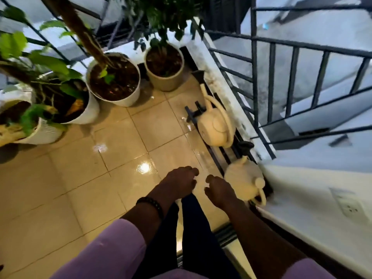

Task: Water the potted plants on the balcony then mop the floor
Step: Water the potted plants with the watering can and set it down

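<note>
Near the bottom centre, both hands are held out over the wet tiled floor (80, 178), neither touching anything. The left hand (178, 181) has its fingers curled loosely inward and holds nothing; a dark beaded bracelet (151, 204) is worn on its wrist. The right hand (218, 190) is likewise loosely curled and empty. Just right of it, a cream watering can (244, 182) sits by the drain channel (221, 158), its spout partly hidden. Farther along the channel, a second cream watering can (215, 125) is seen beside the railing (281, 77). Four potted plants are lined up at far left: a beige pot (165, 79), a white pot (120, 97), another white pot (84, 113) largely screened by leaves, and a ribbed white pot (46, 133) cut off at the edge. No mop can be made out.
</note>
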Action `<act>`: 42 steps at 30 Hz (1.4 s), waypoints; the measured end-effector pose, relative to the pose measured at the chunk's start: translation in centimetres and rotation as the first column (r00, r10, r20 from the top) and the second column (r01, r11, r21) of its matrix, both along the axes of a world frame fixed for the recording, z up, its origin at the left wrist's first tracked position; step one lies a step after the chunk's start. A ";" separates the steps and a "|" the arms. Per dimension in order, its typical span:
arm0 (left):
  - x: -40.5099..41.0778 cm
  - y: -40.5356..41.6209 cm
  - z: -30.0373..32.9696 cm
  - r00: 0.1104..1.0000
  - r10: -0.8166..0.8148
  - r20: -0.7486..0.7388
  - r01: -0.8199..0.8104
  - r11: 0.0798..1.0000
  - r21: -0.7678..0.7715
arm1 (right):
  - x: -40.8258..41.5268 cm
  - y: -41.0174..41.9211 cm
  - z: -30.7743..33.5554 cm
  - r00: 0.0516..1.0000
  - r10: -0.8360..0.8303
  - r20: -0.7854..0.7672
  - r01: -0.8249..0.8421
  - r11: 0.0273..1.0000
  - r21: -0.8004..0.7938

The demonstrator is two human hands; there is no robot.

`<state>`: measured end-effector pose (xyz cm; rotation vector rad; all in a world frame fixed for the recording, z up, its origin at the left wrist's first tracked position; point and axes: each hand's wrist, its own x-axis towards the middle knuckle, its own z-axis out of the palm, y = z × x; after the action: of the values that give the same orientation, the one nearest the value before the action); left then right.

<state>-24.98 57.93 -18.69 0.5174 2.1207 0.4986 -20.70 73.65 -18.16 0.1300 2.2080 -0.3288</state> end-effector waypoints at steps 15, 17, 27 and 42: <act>5.6 8.8 -4.4 0.992 -0.091 0.084 0.083 0.992 0.095 | 9.5 7.5 -3.5 0.913 -0.404 -0.045 0.406 0.913 0.036; 6.7 10.8 -6.2 0.994 -0.041 0.103 0.030 0.994 0.104 | 10.1 9.7 -5.0 0.911 -0.406 -0.070 0.410 0.910 0.057; 13.1 22.8 -18.3 0.959 0.219 0.181 -0.244 0.961 0.132 | 13.4 20.6 -15.8 0.796 -0.553 -0.244 0.594 0.791 0.147; 14.9 27.7 -26.8 0.941 0.286 0.184 -0.315 0.936 0.157 | 12.0 28.7 -25.9 0.594 -0.805 -0.015 0.800 0.592 -0.100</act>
<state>-10.12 85.61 -45.52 0.2425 2.0183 0.8887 -8.70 102.32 -44.01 1.1219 2.0517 -0.9340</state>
